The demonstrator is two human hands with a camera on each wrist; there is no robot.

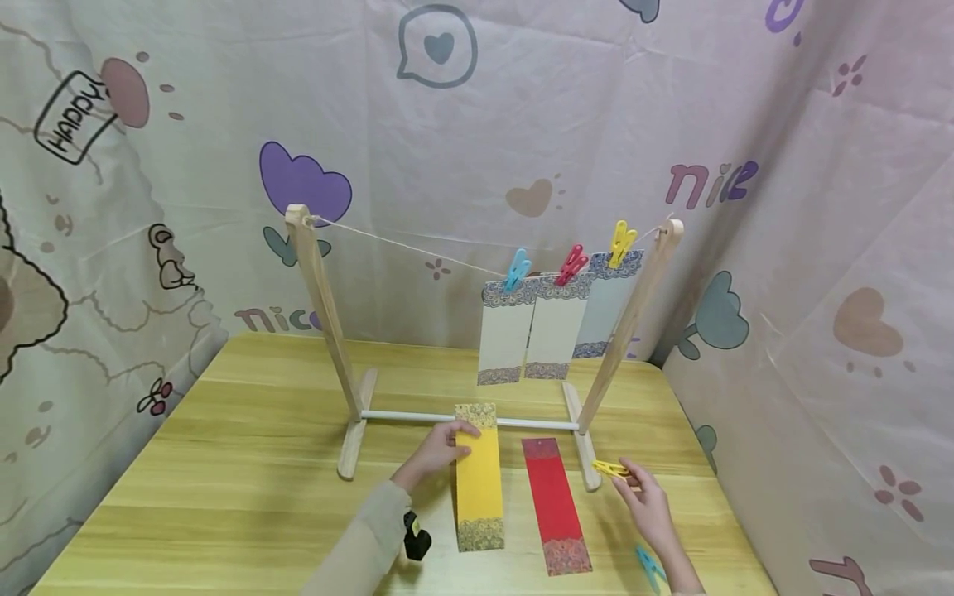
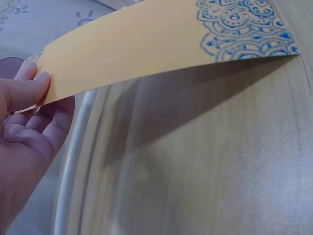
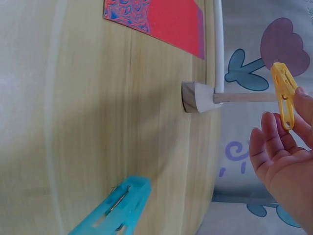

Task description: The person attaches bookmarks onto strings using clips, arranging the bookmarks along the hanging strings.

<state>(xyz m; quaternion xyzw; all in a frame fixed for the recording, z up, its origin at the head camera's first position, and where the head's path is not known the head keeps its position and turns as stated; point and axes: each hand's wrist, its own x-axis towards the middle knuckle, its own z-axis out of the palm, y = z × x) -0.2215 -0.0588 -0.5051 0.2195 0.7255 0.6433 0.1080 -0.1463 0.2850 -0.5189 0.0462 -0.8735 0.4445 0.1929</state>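
Note:
Between thumb and fingers my left hand (image 1: 440,451) pinches a yellow paper bookmark (image 1: 479,480) near its far end. The bookmark has patterned bands at both ends; in the left wrist view its far half is raised, and its near patterned edge (image 2: 244,34) slants down to the table. At the right, my right hand (image 1: 647,501) holds a yellow clothespin (image 3: 283,95) by its handle end with thumb and fingertips, above the table beside the stand's right foot. A red bookmark (image 1: 555,505) lies flat between the two hands.
A wooden stand (image 1: 328,323) carries a sagging string (image 1: 406,244). Pale bookmarks (image 1: 507,335) hang at its right under blue (image 1: 517,270), red (image 1: 571,265) and yellow (image 1: 622,243) clothespins. Another blue clothespin (image 1: 651,569) lies near the right forearm. A white bar (image 1: 410,415) joins the feet.

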